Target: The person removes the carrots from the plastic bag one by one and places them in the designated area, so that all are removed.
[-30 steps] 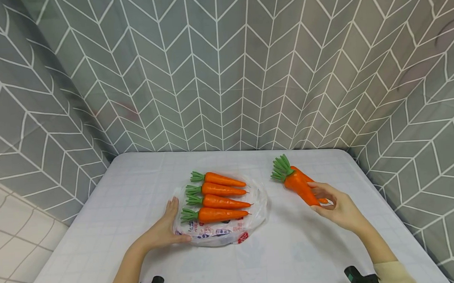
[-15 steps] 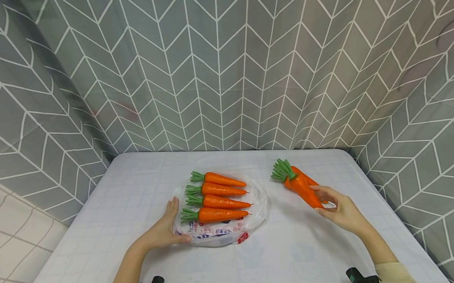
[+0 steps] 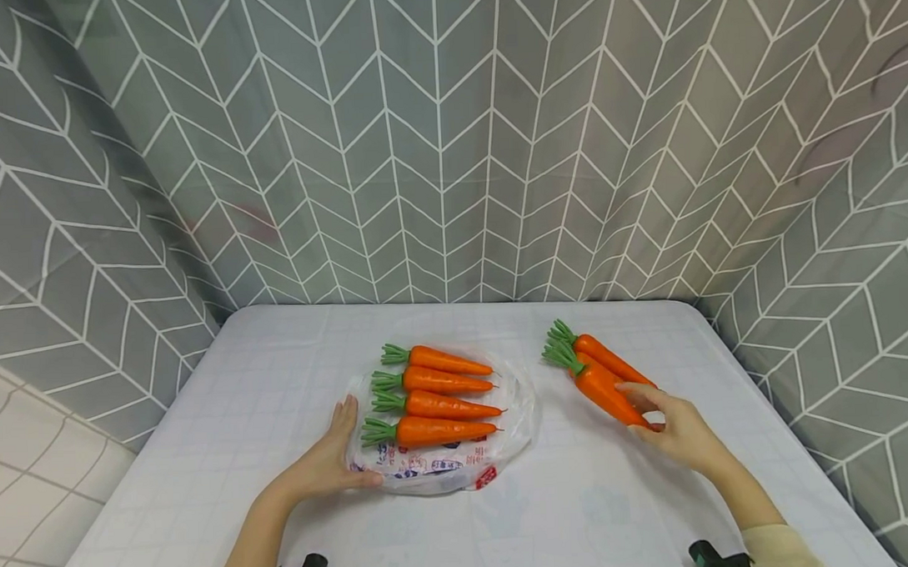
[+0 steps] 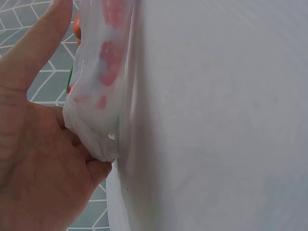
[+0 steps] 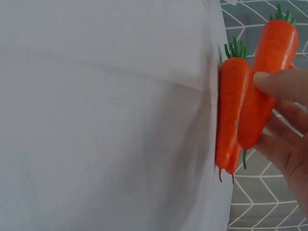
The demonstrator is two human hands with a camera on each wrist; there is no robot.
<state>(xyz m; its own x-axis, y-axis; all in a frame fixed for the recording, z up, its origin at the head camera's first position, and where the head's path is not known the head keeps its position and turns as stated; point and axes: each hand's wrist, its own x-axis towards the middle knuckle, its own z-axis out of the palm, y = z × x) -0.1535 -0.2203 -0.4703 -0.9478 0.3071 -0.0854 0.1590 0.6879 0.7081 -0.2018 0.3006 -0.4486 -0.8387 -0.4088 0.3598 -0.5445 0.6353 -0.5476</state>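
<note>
Carrot (image 5: 257, 105): pinched by right hand (image 3: 680, 428), bag (image 3: 423, 478)'s three o'clock
Left hand (image 3: 325, 463): unclenched against bag, nine o'clock
Neighbouring carrot (image 5: 232, 106): alongside-placing step, presumably; gentle release likely needed next

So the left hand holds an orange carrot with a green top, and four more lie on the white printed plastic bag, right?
No, the right wrist view shows the right hand holding that orange carrot; four more carrots do lie on the white plastic bag.
</note>
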